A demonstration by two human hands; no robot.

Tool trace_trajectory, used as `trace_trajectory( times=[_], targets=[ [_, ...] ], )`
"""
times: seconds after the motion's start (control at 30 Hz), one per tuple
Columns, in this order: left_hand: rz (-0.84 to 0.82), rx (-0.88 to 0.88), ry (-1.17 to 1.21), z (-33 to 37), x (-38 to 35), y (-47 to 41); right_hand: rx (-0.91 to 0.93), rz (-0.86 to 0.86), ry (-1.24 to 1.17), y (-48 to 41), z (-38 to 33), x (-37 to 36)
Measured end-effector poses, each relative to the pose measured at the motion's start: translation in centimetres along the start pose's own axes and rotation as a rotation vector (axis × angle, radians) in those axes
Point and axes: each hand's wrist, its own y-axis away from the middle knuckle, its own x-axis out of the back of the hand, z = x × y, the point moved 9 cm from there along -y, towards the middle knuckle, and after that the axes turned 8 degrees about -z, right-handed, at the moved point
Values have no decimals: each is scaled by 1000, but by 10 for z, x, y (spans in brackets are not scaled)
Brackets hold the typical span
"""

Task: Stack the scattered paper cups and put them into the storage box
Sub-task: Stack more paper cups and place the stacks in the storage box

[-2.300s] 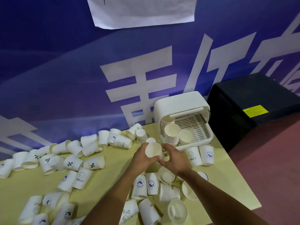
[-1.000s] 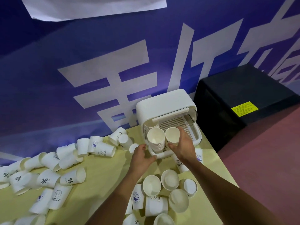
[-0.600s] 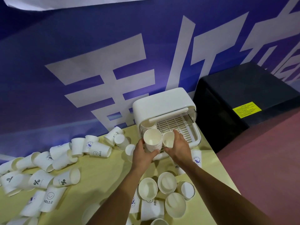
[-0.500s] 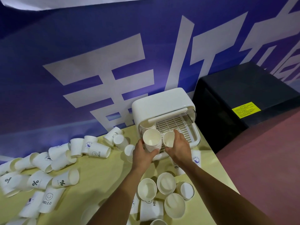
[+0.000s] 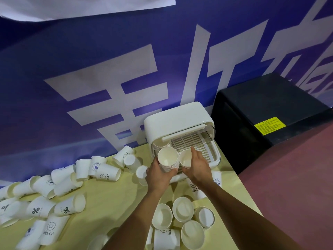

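A white storage box [image 5: 175, 120] with a slatted inner tray stands open at the table's far right. At the front left of the box my left hand [image 5: 158, 175] grips a stack of paper cups [image 5: 168, 159]. Beside it my right hand [image 5: 198, 167] holds a single paper cup [image 5: 185, 158] over the tray's front edge, index finger stretched toward the slats. Another stack shows behind, inside the box [image 5: 161, 146]. Several loose white cups [image 5: 70, 207] lie scattered across the yellow table [image 5: 108, 199].
Upright cups [image 5: 182, 209] cluster between my forearms near the front. A black cabinet [image 5: 266, 114] stands right of the table, beyond the table's right edge. A blue banner wall [image 5: 108, 69] runs directly behind the table. Red floor lies at the right.
Both hands went from mid-table to the box, each carrying cups. In the last half second they hardly moved; the stack and single cup stay at the box's front.
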Motion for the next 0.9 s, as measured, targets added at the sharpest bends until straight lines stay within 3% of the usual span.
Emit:
trace_trajectory(
  times=[0.37,0.63,0.8,0.9],
  targets=[
    [-27,-1,-86,-5,7,1,17,12,9,13,-5,7],
    [-135,-28,-116,-30,27,22,191,239,-5,66,-44,21],
    [-177,-11,-137,-57,61,42,194,216,9,86,-67,9],
    [-204,11,-136,-79,86,58,269,105,63,93,-94,-12]
  ],
)
